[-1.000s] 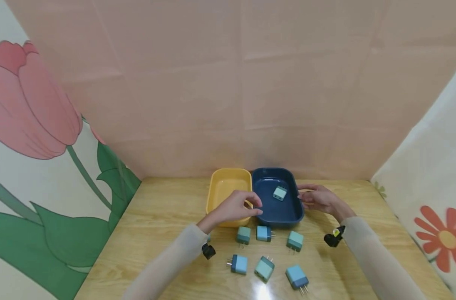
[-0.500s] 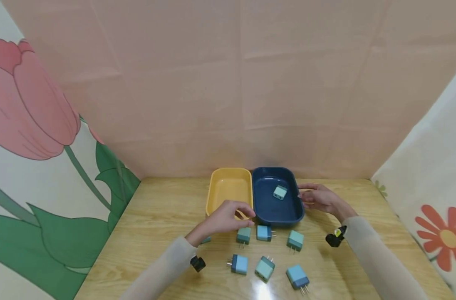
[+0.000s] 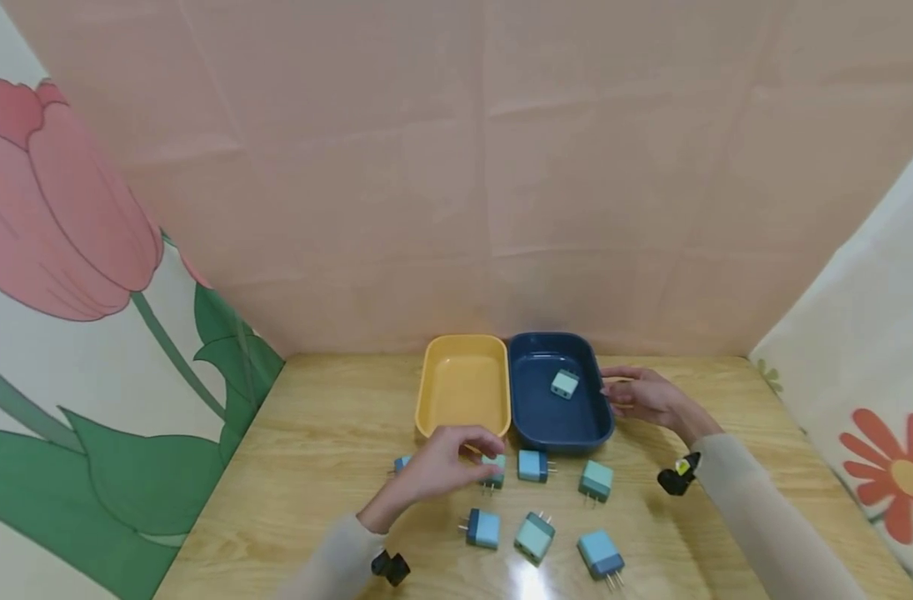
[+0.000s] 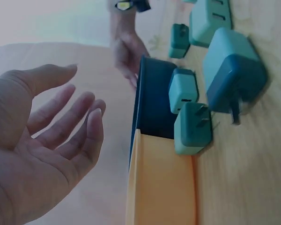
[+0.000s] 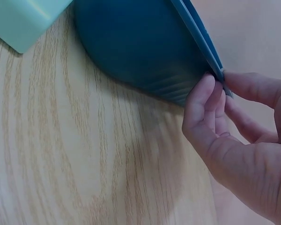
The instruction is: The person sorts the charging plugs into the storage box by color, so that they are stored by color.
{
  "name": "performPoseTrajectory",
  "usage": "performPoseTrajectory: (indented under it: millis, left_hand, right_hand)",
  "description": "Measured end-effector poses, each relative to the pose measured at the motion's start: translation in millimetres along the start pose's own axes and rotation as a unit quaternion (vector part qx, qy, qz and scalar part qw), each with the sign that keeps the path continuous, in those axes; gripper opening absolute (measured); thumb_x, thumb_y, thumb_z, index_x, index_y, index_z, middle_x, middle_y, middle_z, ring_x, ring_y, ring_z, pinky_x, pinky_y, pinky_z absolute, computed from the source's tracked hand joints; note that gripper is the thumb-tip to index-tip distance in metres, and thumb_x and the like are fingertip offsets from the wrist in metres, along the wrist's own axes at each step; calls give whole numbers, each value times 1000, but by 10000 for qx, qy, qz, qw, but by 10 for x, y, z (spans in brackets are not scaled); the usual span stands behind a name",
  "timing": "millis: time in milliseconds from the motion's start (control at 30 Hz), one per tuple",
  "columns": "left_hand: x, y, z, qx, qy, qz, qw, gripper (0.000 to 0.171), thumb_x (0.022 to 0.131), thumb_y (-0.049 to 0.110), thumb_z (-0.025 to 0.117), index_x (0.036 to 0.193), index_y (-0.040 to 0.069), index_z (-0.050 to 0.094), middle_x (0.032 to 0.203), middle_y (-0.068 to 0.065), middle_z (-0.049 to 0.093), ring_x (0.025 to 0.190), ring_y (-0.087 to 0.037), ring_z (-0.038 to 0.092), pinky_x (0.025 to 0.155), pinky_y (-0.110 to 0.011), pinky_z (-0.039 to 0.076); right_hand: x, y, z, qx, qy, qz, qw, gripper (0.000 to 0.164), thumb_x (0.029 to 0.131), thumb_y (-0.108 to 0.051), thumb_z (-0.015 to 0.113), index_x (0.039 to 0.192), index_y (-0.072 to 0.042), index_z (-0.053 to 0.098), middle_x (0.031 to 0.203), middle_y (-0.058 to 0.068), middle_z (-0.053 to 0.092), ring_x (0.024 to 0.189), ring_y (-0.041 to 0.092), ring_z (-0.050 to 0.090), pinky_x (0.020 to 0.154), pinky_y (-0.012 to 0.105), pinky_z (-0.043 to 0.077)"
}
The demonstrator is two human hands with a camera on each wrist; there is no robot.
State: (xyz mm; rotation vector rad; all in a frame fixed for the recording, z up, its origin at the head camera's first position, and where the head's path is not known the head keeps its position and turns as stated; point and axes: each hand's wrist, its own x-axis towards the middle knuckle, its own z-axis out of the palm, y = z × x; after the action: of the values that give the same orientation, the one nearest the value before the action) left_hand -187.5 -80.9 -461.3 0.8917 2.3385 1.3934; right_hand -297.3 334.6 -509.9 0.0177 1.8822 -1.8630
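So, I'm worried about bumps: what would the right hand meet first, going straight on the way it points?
The navy tray; the right hand is at its rim, apparently pinching it, though contact is hard to judge.

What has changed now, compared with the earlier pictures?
The left hand has moved nearer and leftward, away from the left edge of the dark blue, rounded rectangular, plastic-looking tray; it is empty, and nothing was taken or let go. The right hand stays at that tray's right rim, pinching it; the mint-green, boxy, plastic-looking charger inside has not moved.
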Motion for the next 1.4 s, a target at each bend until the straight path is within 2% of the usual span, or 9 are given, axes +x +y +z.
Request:
performPoseTrajectory:
  millis: [133, 233, 300, 367, 500, 633, 933, 1233, 1400]
  left_hand:
    - [-111, -41, 67, -16, 237, -201, 9995, 22, 94, 26, 81, 115, 21, 77, 113, 5, 78, 108, -23, 73, 89, -21, 58]
    - [-176, -80, 146, -122, 384, -365, 9985, 22, 94, 24, 81, 114, 15, 77, 114, -4, 78, 108, -24, 73, 86, -20, 58]
    - [-205, -118, 212, -248, 438, -479, 9976, 22, 94, 21, 80, 113, 10, 77, 114, -12, 77, 108, -31, 72, 84, -20, 58]
    - [-231, -162, 284, -286, 479, -547, 9969, 24, 95, 19, 79, 114, 6, 76, 114, -17, 77, 107, -28, 72, 83, -20, 57]
    - [-283, -262, 409, -168, 696, -538, 9960, 23, 94, 17, 78, 113, 3, 76, 111, -16, 78, 102, -19, 72, 81, -20, 57]
    - [-325, -338, 501, 32, 1123, -503, 9924, 18, 94, 13, 78, 109, 3, 76, 107, -15, 78, 99, -22, 72, 79, -20, 58]
    - [-290, -440, 586, 416, 1831, -790, 9790, 19, 90, 10, 82, 107, 6, 75, 105, -10, 77, 96, -22, 71, 78, -28, 60]
    - [-222, -482, 609, 910, 2197, -1264, 9630, 31, 85, 16, 86, 111, 4, 75, 103, -8, 76, 94, -19, 70, 80, -29, 58]
    - [-186, -503, 622, 1208, 2244, -1485, 9555, 38, 82, 23, 89, 113, 4, 76, 102, -6, 76, 93, -18, 69, 79, -32, 57]
  right_hand:
    - [20, -9, -7, 9, -4, 16, 10000, 57, 107, -4, 54, 159, 0, 32, 93, -5, 66, 73, 8, 49, 85, 31, 57]
    - [35, -15, 4, 40, -12, 46, 10000, 59, 107, -4, 54, 160, 0, 30, 94, -4, 67, 77, 9, 53, 86, 31, 57]
    - [37, -12, 8, 61, -5, 52, 10000, 61, 107, -4, 55, 161, 1, 28, 95, -4, 68, 81, 9, 57, 85, 31, 57]
    - [36, -2, 6, 65, -14, 41, 10000, 62, 107, -5, 55, 162, 1, 26, 96, -5, 70, 86, 9, 61, 85, 30, 58]
    - [32, 18, -6, 154, 18, 108, 9998, 63, 107, -6, 55, 163, -1, 26, 99, -5, 73, 91, 9, 64, 85, 30, 58]
    - [38, 24, -25, 229, 22, 169, 9996, 63, 107, -6, 54, 164, -3, 28, 101, -4, 74, 93, 10, 65, 86, 31, 58]
    - [59, 35, -58, 306, 32, 226, 9993, 66, 108, -9, 56, 166, -6, 25, 111, -3, 75, 100, 12, 67, 89, 31, 58]
    - [65, 35, -61, 399, 0, 277, 9988, 66, 108, -9, 57, 165, -7, 26, 109, -3, 75, 98, 11, 67, 90, 31, 58]
    - [37, 21, -52, 334, 24, 269, 9991, 66, 108, -9, 56, 166, -6, 25, 111, -2, 75, 99, 12, 66, 89, 31, 58]
